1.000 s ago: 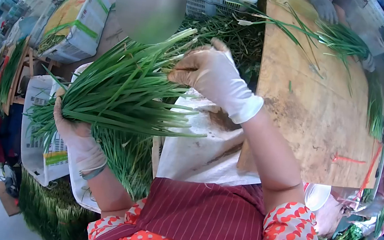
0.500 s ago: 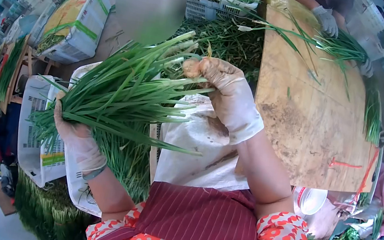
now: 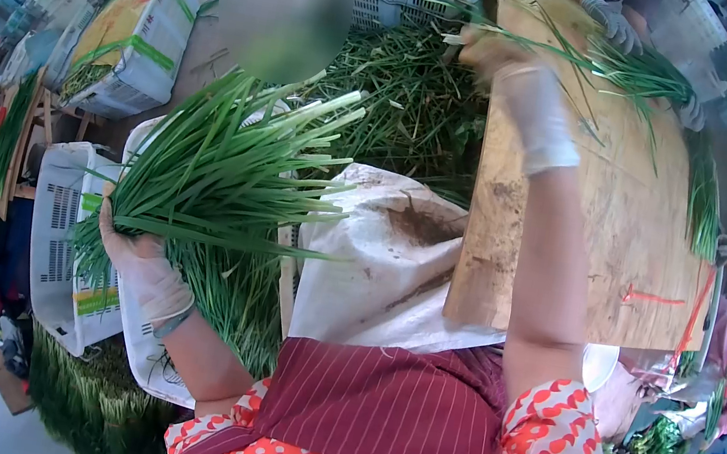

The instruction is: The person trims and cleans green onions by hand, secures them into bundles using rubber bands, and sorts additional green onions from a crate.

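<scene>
My left hand (image 3: 146,269), in a pale thin glove, is closed around a thick bunch of garlic chives (image 3: 225,172). The green leaves hang to the left and the pale stem ends point right. My right hand (image 3: 520,90), gloved and soiled at the fingers, is stretched forward over the upper left edge of the wooden board (image 3: 575,213). Motion smears its fingers, so their grip cannot be made out. Close by, a few loose chives (image 3: 559,44) lie across the board's far end.
A co-worker's gloved hand (image 3: 613,21) rests by chives (image 3: 640,73) at the far end. A heap of green trimmings (image 3: 412,102) lies left of the board, with a filled crate (image 3: 399,0) behind. White sacking (image 3: 367,266) is before me. White crates (image 3: 64,227) stand left.
My right hand has moved from the bunch's stem ends forward and right to the board's far left edge. My left hand still holds the bunch, almost in place.
</scene>
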Demonstrator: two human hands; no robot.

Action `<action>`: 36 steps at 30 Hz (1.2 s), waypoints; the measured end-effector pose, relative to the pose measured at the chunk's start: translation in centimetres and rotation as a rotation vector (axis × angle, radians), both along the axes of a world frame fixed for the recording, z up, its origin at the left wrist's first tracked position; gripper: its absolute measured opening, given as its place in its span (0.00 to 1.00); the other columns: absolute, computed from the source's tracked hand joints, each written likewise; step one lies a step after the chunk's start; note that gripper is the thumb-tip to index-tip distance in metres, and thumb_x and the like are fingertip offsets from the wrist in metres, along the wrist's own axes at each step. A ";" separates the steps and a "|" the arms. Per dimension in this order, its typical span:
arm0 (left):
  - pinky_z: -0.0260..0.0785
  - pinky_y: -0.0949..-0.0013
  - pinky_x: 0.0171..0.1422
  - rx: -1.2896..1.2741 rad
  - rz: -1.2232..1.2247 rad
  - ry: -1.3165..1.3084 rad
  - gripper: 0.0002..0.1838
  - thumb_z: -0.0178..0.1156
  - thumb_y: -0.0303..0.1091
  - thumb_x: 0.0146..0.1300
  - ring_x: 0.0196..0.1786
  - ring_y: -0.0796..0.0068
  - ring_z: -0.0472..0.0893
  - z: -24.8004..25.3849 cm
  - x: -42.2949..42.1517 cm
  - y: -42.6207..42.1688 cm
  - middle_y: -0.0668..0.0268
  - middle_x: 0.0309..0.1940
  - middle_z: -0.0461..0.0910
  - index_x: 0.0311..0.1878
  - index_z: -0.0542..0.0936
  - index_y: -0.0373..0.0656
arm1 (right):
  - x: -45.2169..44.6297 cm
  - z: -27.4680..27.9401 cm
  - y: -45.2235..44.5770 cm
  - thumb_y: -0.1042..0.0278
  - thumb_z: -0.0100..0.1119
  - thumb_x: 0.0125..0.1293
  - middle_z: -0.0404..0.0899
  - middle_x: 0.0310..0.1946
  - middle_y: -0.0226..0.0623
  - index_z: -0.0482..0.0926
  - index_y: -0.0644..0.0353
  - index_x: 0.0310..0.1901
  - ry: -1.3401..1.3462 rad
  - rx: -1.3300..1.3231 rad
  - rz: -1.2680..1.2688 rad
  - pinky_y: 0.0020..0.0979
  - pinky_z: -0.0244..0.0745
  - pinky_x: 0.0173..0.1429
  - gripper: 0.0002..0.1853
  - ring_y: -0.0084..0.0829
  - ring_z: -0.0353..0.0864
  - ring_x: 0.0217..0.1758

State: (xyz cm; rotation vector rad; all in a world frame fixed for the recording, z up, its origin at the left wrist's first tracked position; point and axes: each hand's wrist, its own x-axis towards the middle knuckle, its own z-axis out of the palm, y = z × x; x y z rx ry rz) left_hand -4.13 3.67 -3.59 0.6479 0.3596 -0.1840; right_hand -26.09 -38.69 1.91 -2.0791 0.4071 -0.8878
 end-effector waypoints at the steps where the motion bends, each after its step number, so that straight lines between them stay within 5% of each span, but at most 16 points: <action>1: 0.64 0.46 0.59 -0.006 -0.003 -0.003 0.22 0.56 0.42 0.59 0.56 0.56 0.72 0.6 -0.3 -0.6 0.57 0.54 0.73 0.55 0.73 0.41 | 0.1 -1.0 1.7 0.54 0.58 0.59 0.79 0.44 0.42 0.78 0.59 0.46 0.194 -0.122 -0.102 0.33 0.70 0.55 0.19 0.38 0.77 0.50; 2: 0.64 0.47 0.59 0.012 0.022 0.010 0.22 0.56 0.41 0.59 0.56 0.57 0.72 1.0 -0.8 -1.3 0.58 0.55 0.73 0.55 0.73 0.41 | 0.3 -2.0 3.5 0.52 0.61 0.56 0.79 0.46 0.44 0.80 0.57 0.45 0.384 -0.243 -0.184 0.35 0.68 0.58 0.20 0.41 0.76 0.52; 3: 0.63 0.47 0.60 0.037 0.046 0.031 0.22 0.56 0.40 0.58 0.57 0.57 0.71 1.4 -1.4 -1.6 0.58 0.55 0.73 0.55 0.73 0.41 | 0.9 -2.7 4.6 0.55 0.62 0.59 0.80 0.45 0.35 0.79 0.57 0.50 0.360 -0.142 -0.029 0.26 0.69 0.55 0.20 0.23 0.76 0.48; 4: 0.63 0.47 0.60 0.043 0.041 0.040 0.22 0.56 0.40 0.58 0.57 0.57 0.71 1.8 -1.7 -1.8 0.58 0.55 0.73 0.55 0.73 0.41 | 1.0 -2.5 6.6 0.52 0.60 0.59 0.80 0.45 0.37 0.78 0.61 0.49 0.286 0.315 0.224 0.27 0.69 0.56 0.23 0.27 0.77 0.48; 6: 0.62 0.48 0.62 0.027 0.079 0.047 0.22 0.56 0.39 0.58 0.58 0.58 0.71 2.1 -1.9 -2.4 0.58 0.55 0.73 0.56 0.73 0.41 | 1.7 -2.5 10.1 0.40 0.61 0.54 0.80 0.44 0.39 0.79 0.60 0.48 0.212 0.639 0.403 0.30 0.66 0.57 0.30 0.30 0.76 0.48; 9: 0.62 0.47 0.62 -0.063 -0.022 -0.023 0.21 0.56 0.37 0.57 0.56 0.58 0.73 0.6 -0.5 -1.1 0.58 0.53 0.75 0.54 0.74 0.40 | 3.1 -2.4 14.1 0.59 0.66 0.56 0.81 0.39 0.35 0.80 0.63 0.41 -0.070 1.166 0.513 0.26 0.69 0.53 0.17 0.23 0.77 0.43; 11: 0.62 0.48 0.62 -0.222 -0.173 -0.061 0.22 0.56 0.36 0.57 0.56 0.59 0.73 0.1 -0.1 -0.2 0.57 0.53 0.75 0.54 0.74 0.38 | 4.1 -2.6 14.5 0.66 0.66 0.56 0.82 0.37 0.33 0.80 0.63 0.41 -0.087 1.145 0.414 0.23 0.71 0.48 0.13 0.21 0.78 0.39; 15: 0.63 0.48 0.62 -0.038 0.068 0.020 0.22 0.57 0.36 0.57 0.57 0.57 0.72 0.7 -0.4 -0.8 0.55 0.54 0.74 0.54 0.74 0.38 | 3.6 -2.6 15.0 0.67 0.64 0.57 0.82 0.36 0.34 0.80 0.65 0.40 0.050 0.969 0.334 0.23 0.71 0.48 0.12 0.21 0.78 0.40; 19: 0.62 0.51 0.63 -0.061 -0.007 -0.053 0.23 0.56 0.36 0.58 0.60 0.60 0.69 1.4 -1.0 -1.7 0.57 0.57 0.72 0.57 0.72 0.41 | 2.1 -0.6 13.9 0.64 0.58 0.62 0.81 0.35 0.34 0.79 0.63 0.39 -0.232 1.093 0.415 0.25 0.69 0.51 0.10 0.21 0.76 0.39; 21: 0.62 0.47 0.63 0.021 0.003 0.000 0.22 0.55 0.38 0.58 0.58 0.56 0.71 1.1 -0.3 -0.9 0.55 0.55 0.73 0.54 0.73 0.39 | 1.5 -0.1 11.7 0.65 0.55 0.63 0.80 0.30 0.34 0.79 0.62 0.33 -0.485 1.032 0.259 0.24 0.67 0.41 0.09 0.19 0.72 0.32; 23: 0.64 0.47 0.62 0.010 0.079 -0.014 0.20 0.54 0.38 0.58 0.57 0.57 0.72 0.3 0.6 0.5 0.56 0.54 0.74 0.53 0.75 0.40 | 0.1 0.4 7.8 0.64 0.55 0.64 0.80 0.31 0.34 0.79 0.62 0.35 -0.694 1.041 0.156 0.25 0.69 0.42 0.10 0.21 0.73 0.32; 25: 0.65 0.49 0.61 -0.140 0.077 -0.091 0.19 0.54 0.38 0.58 0.54 0.59 0.75 -1.6 1.9 2.8 0.57 0.51 0.76 0.51 0.76 0.40 | -1.2 1.4 4.3 0.59 0.55 0.64 0.79 0.32 0.32 0.79 0.62 0.39 -0.804 0.845 -0.089 0.26 0.71 0.46 0.13 0.23 0.75 0.35; 28: 0.67 0.50 0.60 -0.134 0.090 -0.048 0.17 0.53 0.36 0.60 0.52 0.61 0.77 0.3 0.4 2.5 0.58 0.49 0.78 0.49 0.77 0.39 | 0.0 0.3 1.3 0.58 0.57 0.63 0.80 0.34 0.32 0.79 0.62 0.45 -0.824 0.658 -0.131 0.25 0.71 0.48 0.16 0.23 0.77 0.37; 30: 0.66 0.52 0.61 -0.148 -0.019 -0.149 0.16 0.52 0.34 0.61 0.52 0.62 0.76 0.2 0.2 2.9 0.57 0.50 0.77 0.50 0.77 0.39 | 1.7 -2.1 0.8 0.61 0.56 0.65 0.80 0.33 0.34 0.76 0.64 0.49 -0.003 0.201 -0.205 0.24 0.71 0.47 0.17 0.22 0.76 0.36; 33: 0.66 0.53 0.61 -0.273 -0.118 -0.211 0.16 0.51 0.34 0.62 0.54 0.63 0.75 1.8 -1.4 1.8 0.57 0.52 0.76 0.51 0.76 0.39 | 2.3 0.3 7.2 0.49 0.49 0.66 0.82 0.37 0.36 0.79 0.62 0.47 0.166 0.695 0.413 0.25 0.72 0.46 0.23 0.23 0.77 0.35; 36: 0.63 0.53 0.63 -0.334 -0.278 -0.290 0.17 0.50 0.34 0.63 0.56 0.64 0.74 0.9 -0.5 2.4 0.58 0.54 0.75 0.53 0.75 0.39 | 4.9 0.0 11.0 0.46 0.49 0.65 0.81 0.33 0.36 0.78 0.66 0.46 0.194 0.946 0.576 0.18 0.70 0.34 0.26 0.18 0.73 0.26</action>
